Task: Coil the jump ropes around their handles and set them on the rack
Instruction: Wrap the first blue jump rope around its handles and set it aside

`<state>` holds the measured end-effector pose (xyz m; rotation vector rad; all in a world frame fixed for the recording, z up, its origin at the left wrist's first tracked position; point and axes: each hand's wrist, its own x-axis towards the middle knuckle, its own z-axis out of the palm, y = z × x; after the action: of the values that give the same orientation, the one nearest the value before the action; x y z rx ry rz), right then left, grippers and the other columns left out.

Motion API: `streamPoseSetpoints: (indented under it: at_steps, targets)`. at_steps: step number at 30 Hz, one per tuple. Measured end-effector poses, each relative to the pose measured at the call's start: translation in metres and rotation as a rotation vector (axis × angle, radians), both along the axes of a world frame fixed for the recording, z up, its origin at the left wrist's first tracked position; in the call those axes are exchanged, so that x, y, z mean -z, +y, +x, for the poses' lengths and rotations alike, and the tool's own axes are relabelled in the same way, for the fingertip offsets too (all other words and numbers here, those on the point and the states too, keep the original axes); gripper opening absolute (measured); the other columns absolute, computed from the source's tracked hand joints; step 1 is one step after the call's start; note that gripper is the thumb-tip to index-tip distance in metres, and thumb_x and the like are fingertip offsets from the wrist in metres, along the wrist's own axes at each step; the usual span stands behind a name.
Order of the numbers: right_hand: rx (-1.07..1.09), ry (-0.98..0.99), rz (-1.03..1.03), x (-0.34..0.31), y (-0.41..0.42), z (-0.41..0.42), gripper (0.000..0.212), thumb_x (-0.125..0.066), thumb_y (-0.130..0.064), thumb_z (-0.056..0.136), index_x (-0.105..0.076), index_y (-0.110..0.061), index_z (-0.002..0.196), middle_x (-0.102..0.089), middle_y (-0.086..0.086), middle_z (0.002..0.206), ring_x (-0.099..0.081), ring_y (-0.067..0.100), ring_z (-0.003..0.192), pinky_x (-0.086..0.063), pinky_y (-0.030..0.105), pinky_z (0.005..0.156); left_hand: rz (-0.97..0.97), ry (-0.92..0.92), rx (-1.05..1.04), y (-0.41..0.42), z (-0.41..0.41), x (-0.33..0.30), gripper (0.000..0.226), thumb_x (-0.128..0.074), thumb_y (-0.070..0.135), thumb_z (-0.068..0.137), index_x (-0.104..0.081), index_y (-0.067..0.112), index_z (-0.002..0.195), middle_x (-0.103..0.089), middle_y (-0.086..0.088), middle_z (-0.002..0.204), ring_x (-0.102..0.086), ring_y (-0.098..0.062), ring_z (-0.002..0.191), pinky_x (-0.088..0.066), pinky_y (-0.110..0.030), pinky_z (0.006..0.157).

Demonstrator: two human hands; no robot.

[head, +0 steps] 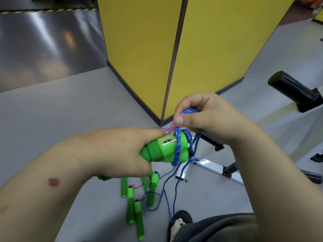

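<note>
My left hand [122,152] grips a pair of bright green handles [166,151] held together, ends pointing right. A blue braided rope [177,147] loops once around their tips. Just above the handles, my right hand [201,116] pinches a bunch of that blue rope between thumb and fingers. The rest of the rope hangs down to the floor. Thin pink strands [167,129] show at my left thumb. Several more green-handled jump ropes [136,194] lie in a loose pile on the grey floor below my hands.
A yellow pillar [174,49] with a dark base stands straight ahead. A white rack frame [216,167] with black pegs [293,89] sits at the right. My shoe [180,222] and trouser leg show at the bottom.
</note>
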<state>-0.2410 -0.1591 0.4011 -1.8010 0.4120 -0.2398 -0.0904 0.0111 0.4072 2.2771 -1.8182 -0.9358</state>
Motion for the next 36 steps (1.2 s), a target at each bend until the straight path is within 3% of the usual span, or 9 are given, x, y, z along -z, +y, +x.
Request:
streamPoseSetpoints:
  at_steps: [2, 4, 6, 10, 16, 21, 26, 31, 36]
  targets:
    - [0.034, -0.087, 0.263, 0.016, -0.001, 0.006, 0.016, -0.089, -0.026, 0.065, -0.074, -0.021, 0.067, -0.057, 0.004, 0.061, -0.043, 0.017, 0.056, -0.027, 0.03, 0.053, -0.052, 0.255, -0.015, -0.001, 0.002, -0.003, 0.039, -0.069, 0.021, 0.083, -0.054, 0.054, 0.096, -0.064, 0.001, 0.081, -0.062, -0.015, 0.065, -0.054, -0.039, 0.064]
    - [0.092, -0.095, 0.411, 0.028, 0.002, 0.013, 0.012, -0.08, -0.012, 0.073, -0.074, -0.019, 0.066, -0.062, 0.006, 0.063, -0.052, 0.02, 0.059, -0.038, 0.028, 0.056, -0.14, 0.557, -0.09, -0.001, 0.007, -0.001, 0.033, -0.075, 0.016, 0.079, -0.062, 0.042, 0.094, -0.065, -0.013, 0.086, -0.062, -0.021, 0.068, -0.054, -0.041, 0.067]
    - [0.101, -0.047, 0.411, 0.032, 0.006, 0.017, 0.033, -0.062, 0.002, 0.085, -0.061, -0.02, 0.061, -0.048, -0.003, 0.055, -0.035, 0.014, 0.051, -0.026, 0.023, 0.049, -0.232, 0.768, -0.241, -0.003, 0.015, 0.006, 0.028, -0.076, 0.022, 0.066, -0.065, 0.029, 0.091, -0.067, -0.021, 0.087, -0.063, -0.022, 0.068, -0.052, -0.041, 0.064]
    - [0.071, 0.085, 0.277, 0.024, 0.008, 0.014, 0.036, -0.046, -0.024, 0.106, -0.066, -0.02, 0.077, -0.027, -0.006, 0.059, -0.015, 0.012, 0.052, -0.012, 0.024, 0.047, -0.24, 1.072, -0.532, -0.01, 0.02, 0.014, 0.042, -0.064, 0.016, 0.069, -0.063, 0.006, 0.109, -0.072, -0.014, 0.084, -0.062, -0.022, 0.061, -0.052, -0.033, 0.051]
    - [0.145, 0.218, 0.079, 0.016, 0.008, 0.012, 0.039, -0.061, -0.043, 0.097, -0.068, -0.005, 0.102, -0.026, -0.003, 0.063, -0.02, 0.015, 0.053, -0.017, 0.026, 0.047, -0.264, 0.885, -0.66, -0.016, 0.019, 0.018, 0.026, -0.07, 0.009, 0.086, -0.061, 0.019, 0.109, -0.071, -0.006, 0.082, -0.067, -0.022, 0.062, -0.053, -0.035, 0.055]
    - [0.297, 0.148, 0.314, 0.021, 0.022, 0.02, 0.037, -0.073, -0.056, 0.081, -0.06, -0.029, 0.059, -0.023, -0.003, 0.06, -0.013, 0.015, 0.05, -0.009, 0.028, 0.048, -0.247, 0.573, -0.537, -0.017, 0.007, 0.024, 0.037, -0.068, 0.041, 0.074, -0.056, 0.041, 0.109, -0.071, -0.005, 0.097, -0.076, -0.017, 0.073, -0.064, -0.05, 0.071]
    - [0.386, 0.009, 0.445, 0.022, 0.025, 0.023, 0.037, -0.073, -0.05, 0.083, -0.064, -0.035, 0.05, -0.02, -0.006, 0.057, -0.01, 0.015, 0.051, -0.006, 0.031, 0.052, -0.297, 0.675, -0.495, -0.016, 0.0, 0.019, 0.039, -0.078, 0.055, 0.073, -0.055, 0.053, 0.104, -0.072, 0.013, 0.079, -0.074, -0.011, 0.071, -0.062, -0.041, 0.07]
    - [0.332, -0.041, 0.459, 0.025, 0.021, 0.02, 0.031, -0.073, -0.049, 0.087, -0.061, -0.026, 0.069, -0.02, -0.004, 0.062, -0.01, 0.014, 0.049, -0.007, 0.028, 0.05, -0.201, 0.735, -0.51, -0.015, -0.001, 0.017, 0.057, -0.075, 0.02, 0.061, -0.051, 0.03, 0.111, -0.064, -0.027, 0.1, -0.066, -0.027, 0.07, -0.056, -0.05, 0.066]
    - [0.173, -0.056, 0.558, 0.026, 0.025, 0.017, 0.053, -0.071, -0.061, 0.074, -0.051, -0.019, 0.1, -0.021, -0.002, 0.066, -0.01, 0.012, 0.049, -0.007, 0.026, 0.048, -0.083, 1.084, -0.43, -0.01, 0.006, 0.014, 0.075, -0.07, 0.004, 0.057, -0.048, 0.018, 0.128, -0.061, -0.021, 0.077, -0.057, -0.034, 0.073, -0.045, -0.042, 0.067]
